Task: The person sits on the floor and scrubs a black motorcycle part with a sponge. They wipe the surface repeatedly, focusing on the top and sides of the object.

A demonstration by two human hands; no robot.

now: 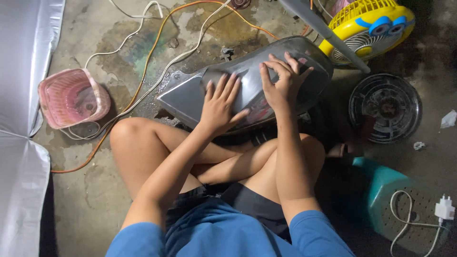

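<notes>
A large clear grey headlight lens [190, 93] lies across my crossed legs, its pointed end toward the left. My left hand [220, 104] rests flat on its middle with the fingers spread. My right hand [282, 81] presses on the right part of the lens, fingers bent and fingertips against the surface. Whether something thin lies under the right hand's fingers is not visible.
A pink plastic basket [71, 97] sits at the left beside a silver sheet [21, 95]. Orange and white cables [147, 62] run over the stained concrete floor. A yellow fan [369, 26] and a round fan grille [385, 107] are at the right, a teal stool [400, 204] with a white charger [445, 208] below.
</notes>
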